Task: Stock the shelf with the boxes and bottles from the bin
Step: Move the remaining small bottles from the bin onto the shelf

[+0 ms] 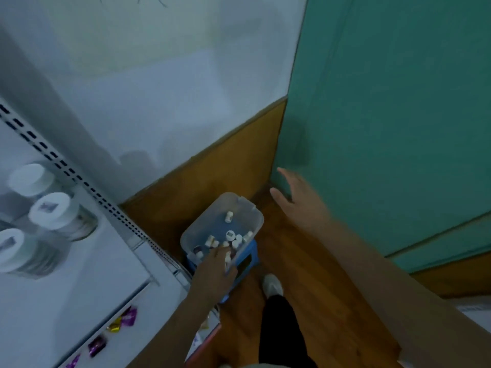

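A clear plastic bin [245, 208] sits on a blue stool [249, 257] on the wooden floor, holding several small white-capped bottles [229, 235]. My left hand [216, 269] reaches down into the near end of the bin among the bottles; motion blur hides whether its fingers hold one. My right hand [296, 200] hovers with spread fingers to the right of the bin, in front of the green wall, holding nothing. The white shelf [79, 274] is at the left.
Three white-lidded jars [50, 208] stand on the shelf's top board, and purple and gold wrapped sweets [127, 318] lie on a lower one. A perforated shelf upright [87, 185] runs diagonally. My leg and white shoe [273, 284] stand beside the stool.
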Tool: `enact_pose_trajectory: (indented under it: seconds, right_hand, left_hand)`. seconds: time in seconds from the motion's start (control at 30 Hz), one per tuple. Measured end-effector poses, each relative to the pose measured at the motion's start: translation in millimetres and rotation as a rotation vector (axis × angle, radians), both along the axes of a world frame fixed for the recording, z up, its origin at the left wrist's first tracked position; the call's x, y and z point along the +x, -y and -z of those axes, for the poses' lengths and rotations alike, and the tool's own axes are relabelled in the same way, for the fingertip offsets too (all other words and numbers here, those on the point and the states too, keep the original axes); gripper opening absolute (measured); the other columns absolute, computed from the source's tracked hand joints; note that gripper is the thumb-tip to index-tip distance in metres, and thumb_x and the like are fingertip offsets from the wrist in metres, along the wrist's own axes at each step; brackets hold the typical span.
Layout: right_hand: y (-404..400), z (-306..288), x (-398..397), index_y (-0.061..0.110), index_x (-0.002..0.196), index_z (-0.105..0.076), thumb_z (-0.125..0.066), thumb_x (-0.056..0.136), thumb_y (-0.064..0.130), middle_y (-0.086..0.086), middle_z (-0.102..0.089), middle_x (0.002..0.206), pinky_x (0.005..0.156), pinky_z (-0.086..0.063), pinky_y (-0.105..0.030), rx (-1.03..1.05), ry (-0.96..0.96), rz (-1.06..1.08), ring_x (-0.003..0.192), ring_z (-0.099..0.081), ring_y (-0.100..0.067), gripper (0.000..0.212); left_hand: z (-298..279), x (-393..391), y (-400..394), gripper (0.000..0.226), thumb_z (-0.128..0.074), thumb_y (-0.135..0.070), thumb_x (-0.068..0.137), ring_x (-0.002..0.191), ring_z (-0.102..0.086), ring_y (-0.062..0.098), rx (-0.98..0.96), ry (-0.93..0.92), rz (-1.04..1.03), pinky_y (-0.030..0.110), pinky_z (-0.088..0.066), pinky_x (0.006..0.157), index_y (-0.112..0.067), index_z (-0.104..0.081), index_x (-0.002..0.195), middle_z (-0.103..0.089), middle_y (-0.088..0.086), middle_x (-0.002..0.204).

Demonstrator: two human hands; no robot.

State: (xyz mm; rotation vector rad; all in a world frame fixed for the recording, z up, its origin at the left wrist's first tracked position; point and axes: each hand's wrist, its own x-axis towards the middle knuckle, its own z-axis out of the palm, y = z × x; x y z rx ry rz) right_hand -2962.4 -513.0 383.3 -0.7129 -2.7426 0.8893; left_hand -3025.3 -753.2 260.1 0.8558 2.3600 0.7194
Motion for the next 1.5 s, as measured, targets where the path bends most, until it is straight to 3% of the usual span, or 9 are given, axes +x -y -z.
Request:
enact_pose_trajectory:
  seconds: [0.2,0.3,0.5,0.6,0.8,1.0,1.27,1.33,1.5]
  right_hand:
    - [-85.7,82.6,-90.8,0.014,0.154,-0.027,-0.049,0.1,0.041,-0.005,-0.035,0.154,0.112,-0.028,-0.028,-0.142,0.182,-0.197,0.14,-0.034,-0.018,0.064]
    - [-111.2,120.6,-121.7,0.011,0.153,-0.028,-0.052,0.1,0.034,-0.009,-0.037,0.153,0.112,-0.032,-0.033,-0.195,0.316,-0.29,0.139,-0.037,-0.022,0.062]
    - [-123.9,204.5,-159.8,0.013,0.146,-0.039,-0.058,0.097,0.024,-0.011,-0.051,0.139,0.103,-0.042,-0.037,-0.275,0.514,-0.499,0.127,-0.05,-0.029,0.053]
    - [-117.4,248.4,-166.3,0.008,0.147,-0.038,-0.058,0.096,0.028,-0.013,-0.048,0.143,0.108,-0.037,-0.037,-0.259,0.583,-0.57,0.132,-0.047,-0.03,0.059]
    - [-96.9,338.4,-180.0,0.006,0.148,-0.034,-0.06,0.096,0.024,-0.015,-0.046,0.146,0.109,-0.033,-0.033,-0.215,0.673,-0.701,0.134,-0.044,-0.027,0.061]
    - [-70.3,416.8,-202.1,0.007,0.144,-0.04,-0.063,0.093,0.024,-0.016,-0.049,0.139,0.105,-0.041,-0.039,-0.134,0.653,-0.768,0.127,-0.049,-0.032,0.058]
    - [-55.1,490.2,-215.2,0.014,0.148,-0.038,-0.065,0.091,0.021,-0.015,-0.047,0.138,0.102,-0.044,-0.043,-0.109,0.703,-0.861,0.123,-0.049,-0.032,0.063]
    - [-54.1,502.0,-219.7,0.014,0.144,-0.042,-0.067,0.089,0.018,-0.016,-0.049,0.134,0.098,-0.045,-0.044,-0.114,0.712,-0.85,0.121,-0.051,-0.033,0.061]
    - [-54.6,517.1,-228.1,0.009,0.136,-0.051,-0.076,0.082,0.02,-0.018,-0.055,0.126,0.091,-0.046,-0.038,-0.149,0.707,-0.873,0.113,-0.056,-0.035,0.06]
  left_hand:
    - [53.0,-49.2,-37.3,0.075,-0.04,-0.055,0.081,0.125,-0.05,0.031,-0.185,0.185,-0.313,0.036,-0.041,0.102,-0.009,-0.046,0.14,-0.051,0.016,0.138]
    - [71.1,-57.8,-41.1,0.063,-0.05,-0.042,0.089,0.125,-0.052,0.031,-0.283,0.267,-0.465,0.036,-0.041,0.103,-0.009,-0.045,0.143,-0.05,0.017,0.141]
    - [105.3,-58.6,-60.1,0.064,-0.049,-0.041,0.082,0.119,-0.057,0.032,-0.381,0.304,-0.629,0.037,-0.046,0.096,-0.009,-0.052,0.138,-0.058,0.017,0.13]
    - [137.4,-55.3,-70.6,0.063,-0.048,-0.045,0.081,0.112,-0.061,0.035,-0.395,0.307,-0.665,0.039,-0.049,0.09,-0.007,-0.058,0.131,-0.062,0.018,0.122]
    - [202.8,-80.6,-97.6,0.047,-0.059,-0.027,0.091,0.118,-0.055,0.035,-0.413,0.357,-0.661,0.039,-0.045,0.097,-0.006,-0.054,0.132,-0.056,0.018,0.125]
    - [280.4,-106.9,-105.2,0.051,-0.061,-0.032,0.091,0.121,-0.052,0.034,-0.571,0.448,-0.665,0.039,-0.045,0.095,-0.005,-0.048,0.132,-0.053,0.017,0.127]
    - [349.9,-101.1,-106.0,0.076,-0.071,-0.029,0.084,0.114,-0.057,0.036,-0.608,0.559,-0.764,0.037,-0.045,0.087,-0.01,-0.027,0.142,-0.054,0.018,0.121]
    - [360.4,-101.5,-105.5,0.073,-0.072,-0.026,0.083,0.11,-0.06,0.035,-0.564,0.584,-0.773,0.036,-0.045,0.081,-0.013,-0.029,0.141,-0.055,0.016,0.118]
    - [369.6,-107.0,-101.1,0.059,-0.068,-0.023,0.086,0.111,-0.059,0.03,-0.579,0.547,-0.763,0.033,-0.045,0.086,-0.016,-0.039,0.137,-0.057,0.011,0.119]
